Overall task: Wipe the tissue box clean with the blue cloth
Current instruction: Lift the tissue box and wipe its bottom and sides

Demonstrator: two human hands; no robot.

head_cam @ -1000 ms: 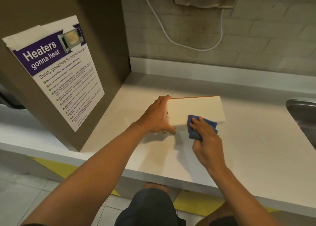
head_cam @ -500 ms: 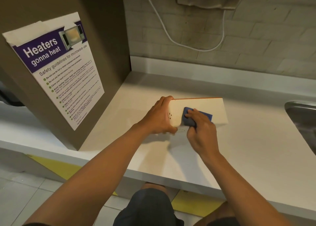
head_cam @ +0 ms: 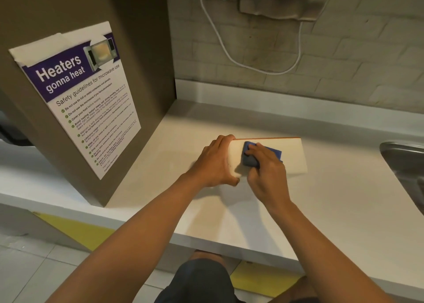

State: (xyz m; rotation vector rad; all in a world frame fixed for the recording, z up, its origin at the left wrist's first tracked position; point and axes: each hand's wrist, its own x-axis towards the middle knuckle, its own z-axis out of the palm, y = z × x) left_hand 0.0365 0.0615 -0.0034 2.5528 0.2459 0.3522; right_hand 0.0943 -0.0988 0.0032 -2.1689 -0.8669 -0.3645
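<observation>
Our right hand (head_cam: pixel 267 171), clamped on the blue cloth (head_cam: pixel 257 154), has slid toward nine o'clock across the tissue box (head_cam: pixel 291 155); our left hand (head_cam: pixel 215 162) grips its end, so wiping continues.

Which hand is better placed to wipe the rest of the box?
The right hand: it already presses the blue cloth on the box. The left hand grips the box's end.

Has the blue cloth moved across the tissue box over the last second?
Yes. The blue cloth slid leftward and up the tissue box face, toward the left hand.
</observation>
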